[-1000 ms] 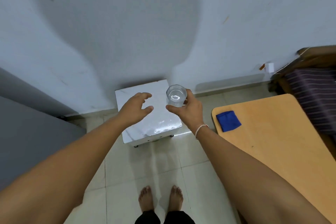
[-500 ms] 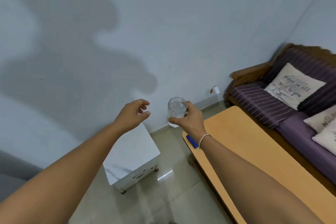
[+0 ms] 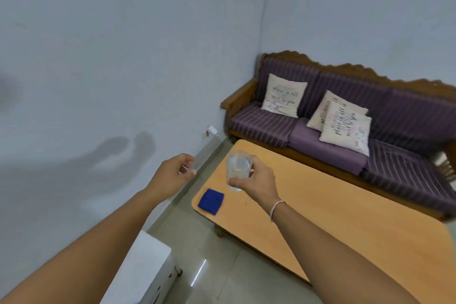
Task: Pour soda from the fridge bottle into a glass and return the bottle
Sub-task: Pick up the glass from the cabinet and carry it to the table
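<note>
My right hand (image 3: 259, 184) grips a clear drinking glass (image 3: 238, 168) with clear liquid in it, held upright in the air above the near left end of the wooden table (image 3: 333, 212). To its left my left hand (image 3: 174, 173) hangs empty, fingers loosely curled and apart, over the floor near the wall. No bottle or fridge is in view.
A blue cloth (image 3: 211, 201) lies on the table's left corner. A purple striped sofa (image 3: 345, 131) with three cushions stands behind the table. A white low cabinet (image 3: 145, 269) sits at the lower left by the wall. Tiled floor (image 3: 217, 266) lies between cabinet and table.
My view has swung right, from the white cabinet to the table and sofa. The glass has travelled with my right hand and now hangs over the table. My left hand stays empty.
</note>
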